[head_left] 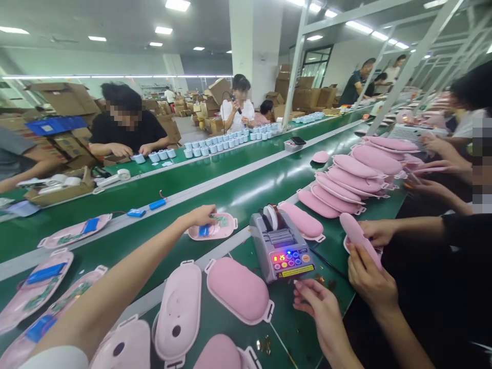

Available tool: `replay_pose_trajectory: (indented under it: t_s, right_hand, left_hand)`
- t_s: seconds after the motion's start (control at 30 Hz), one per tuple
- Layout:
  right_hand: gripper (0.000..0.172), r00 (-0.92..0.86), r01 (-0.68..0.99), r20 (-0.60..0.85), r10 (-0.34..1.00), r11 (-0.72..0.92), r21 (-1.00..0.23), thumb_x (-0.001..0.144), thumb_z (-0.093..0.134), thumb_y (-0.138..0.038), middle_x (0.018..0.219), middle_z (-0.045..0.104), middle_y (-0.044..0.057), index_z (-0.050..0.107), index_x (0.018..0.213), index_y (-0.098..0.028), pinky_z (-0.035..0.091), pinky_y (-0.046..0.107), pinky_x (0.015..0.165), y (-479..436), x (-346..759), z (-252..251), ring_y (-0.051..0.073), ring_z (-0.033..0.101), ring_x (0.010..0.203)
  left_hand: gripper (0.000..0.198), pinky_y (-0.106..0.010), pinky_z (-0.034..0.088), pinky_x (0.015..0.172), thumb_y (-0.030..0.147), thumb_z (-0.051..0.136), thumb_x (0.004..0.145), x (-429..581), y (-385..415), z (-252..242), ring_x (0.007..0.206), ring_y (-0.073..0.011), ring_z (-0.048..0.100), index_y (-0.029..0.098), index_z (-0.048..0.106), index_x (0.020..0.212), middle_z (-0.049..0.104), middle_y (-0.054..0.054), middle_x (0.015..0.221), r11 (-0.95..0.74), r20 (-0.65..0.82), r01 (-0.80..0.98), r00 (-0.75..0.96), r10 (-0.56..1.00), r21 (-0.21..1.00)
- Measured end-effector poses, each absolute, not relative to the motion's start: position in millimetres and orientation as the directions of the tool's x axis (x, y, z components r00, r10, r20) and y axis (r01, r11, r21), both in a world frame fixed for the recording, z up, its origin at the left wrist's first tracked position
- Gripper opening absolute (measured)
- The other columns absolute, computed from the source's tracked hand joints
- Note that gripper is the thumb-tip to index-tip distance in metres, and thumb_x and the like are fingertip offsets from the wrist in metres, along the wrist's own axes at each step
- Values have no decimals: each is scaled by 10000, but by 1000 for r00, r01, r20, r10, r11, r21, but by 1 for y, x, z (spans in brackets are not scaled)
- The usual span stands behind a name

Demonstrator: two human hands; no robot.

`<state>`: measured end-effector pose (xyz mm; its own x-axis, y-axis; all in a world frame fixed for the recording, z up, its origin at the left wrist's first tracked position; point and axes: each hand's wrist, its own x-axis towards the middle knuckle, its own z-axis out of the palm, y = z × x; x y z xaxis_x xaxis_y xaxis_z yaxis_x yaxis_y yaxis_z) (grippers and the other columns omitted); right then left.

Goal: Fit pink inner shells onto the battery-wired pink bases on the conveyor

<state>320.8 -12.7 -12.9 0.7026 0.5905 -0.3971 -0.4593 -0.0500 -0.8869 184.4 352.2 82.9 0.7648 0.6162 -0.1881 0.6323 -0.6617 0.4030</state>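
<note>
Fingers on the left hand (198, 216): how do they stand?

Spread wide and curved down onto a pink plastic shell (226, 233), over its green circuit board (220, 220), with a blue battery pack (203, 230) lying just below them. Whether they grip or only touch, I can't tell.

Where's that shell?

At twelve o'clock, on the green conveyor belt (246, 189), against its grey rail.

And the right hand (321, 313)?

Fingers drawn close together, tips just beside the front corner of an electric tape dispenser (280, 246), which sits at one o'clock with its display lit. If they pinch anything, it's too small to tell.

Anyone else close?

Yes, at three o'clock a co-worker's hands (378, 231) hold a pink padded piece (361, 241), and a stack of pink padded cushions (357, 174) lies at two o'clock.
</note>
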Motion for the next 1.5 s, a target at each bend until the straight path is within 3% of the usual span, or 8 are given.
replay_pose_trajectory:
  t_s: [0.27, 0.47, 0.77, 1.03, 1.17, 1.27, 1.37, 1.5]
  right_hand:
    - [537, 705, -277, -303, 641, -143, -950, 653, 764, -662, 658, 545, 9, 562, 748, -174, 462, 227, 469, -47, 311, -37, 146, 549, 567]
    - [465, 695, 263, -76, 715, -351, -899, 722, 654, -648, 615, 563, 35, 586, 663, -191, 430, 274, 541, -43, 315, -53, 177, 542, 564]
    - [372, 679, 384, -29, 733, -389, -838, 707, 680, -548, 582, 560, 4, 514, 679, -216, 383, 274, 535, -29, 319, -41, 162, 494, 505]
    - [317, 578, 508, 138, 805, -222, -832, 860, 428, -325, 1098, 675, 44, 725, 949, -254, 483, 385, 906, -42, 329, -34, 250, 643, 1019]
    - [377, 749, 319, 69, 659, -266, -910, 881, 523, -530, 923, 688, 85, 687, 961, -200, 513, 379, 764, -41, 331, -23, 258, 658, 843]
    - [451, 865, 131, 66, 498, -96, -987, 833, 607, -576, 1098, 667, 110, 637, 1050, -181, 523, 354, 815, -22, 341, -7, 260, 641, 990]
    - [577, 838, -32, 44, 544, 128, -991, 735, 719, -505, 1262, 613, 111, 598, 1188, -169, 499, 355, 949, 6, 351, 10, 271, 584, 1158]
    - [546, 802, -141, -13, 597, 169, -975, 673, 732, -502, 1130, 673, 104, 647, 1081, -151, 516, 380, 915, 27, 355, 20, 281, 627, 1054]
  left_hand:
    - [569, -433, 439, 995, 526, 548, 736, 92, 320, 134, 1142, -345, 580, 177, 546, 1186, 630, -124, 1252, -562, 25, 628, 654, 756, 538]
    - [775, -423, 529, 937, 396, 680, 642, 51, 228, 112, 1161, -343, 613, 191, 459, 1356, 633, -103, 1307, -55, -286, 529, 540, 792, 847]
    - [938, -366, 573, 608, 437, 551, 729, 59, 183, 74, 845, -302, 718, 186, 133, 1530, 672, -145, 1221, -110, -345, 716, 458, 819, 690]
    - [601, -485, 500, 895, 602, 337, 813, 46, 193, 96, 1068, -401, 668, 183, 690, 1061, 695, -178, 1191, -381, -286, 905, 422, 860, 187]
    - [581, -488, 511, 795, 619, 307, 811, 52, 204, 110, 944, -403, 692, 200, 706, 868, 727, -181, 1029, -413, -239, 904, 427, 872, 108]
    - [558, -464, 512, 761, 597, 318, 816, 75, 204, 123, 922, -381, 686, 204, 687, 959, 728, -152, 996, -467, -145, 875, 482, 864, 124]
    - [473, -431, 514, 803, 540, 364, 833, 113, 199, 130, 910, -327, 677, 217, 673, 989, 724, -107, 987, -600, -66, 759, 633, 772, 253]
    - [433, -425, 495, 923, 472, 424, 873, 179, 206, 131, 1013, -282, 640, 198, 635, 1135, 681, -98, 1135, -730, 124, 474, 792, 598, 492]
